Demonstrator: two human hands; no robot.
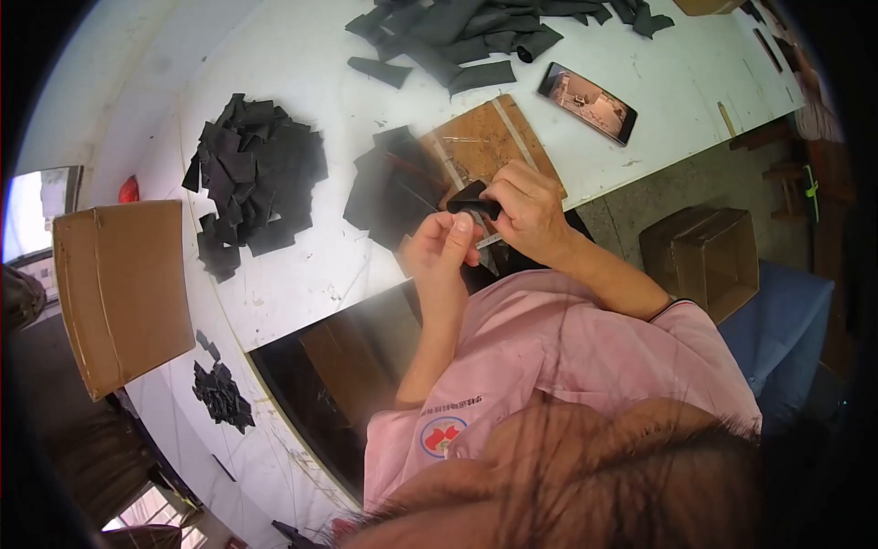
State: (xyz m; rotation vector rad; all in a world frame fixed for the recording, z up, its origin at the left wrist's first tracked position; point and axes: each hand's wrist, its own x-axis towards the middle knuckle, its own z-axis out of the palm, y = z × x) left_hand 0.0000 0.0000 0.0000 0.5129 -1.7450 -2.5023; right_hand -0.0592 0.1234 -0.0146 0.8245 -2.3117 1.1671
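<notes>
Well, farthest left of my left hand stands a tall cardboard box (pixel 128 297), with a small heap of black scraps (pixel 221 397) to its right, nearer my body. Next comes a big pile of flat black pieces (pixel 261 174) on the desk (pixel 302 284), well to the left of my hands, then some loose black sheets (pixel 389 188) just beyond my left hand (pixel 444 245). That hand is curled, thumb raised against the near end of a small black piece (pixel 473 199); I cannot tell whether it truly pinches. The piece sits between my hands, over the near part of a wooden board (pixel 494 137). Beyond both hands lies another black heap (pixel 457 41). My right hand (pixel 530 206) grips the piece between thumb and fingers. To handle it well, I'd keep that grip firm, let the left thumb steady the end, and line up the edges without stretching them. Past my right hand lie a phone (pixel 590 102) and, nearer me, an open carton (pixel 718 261).
</notes>
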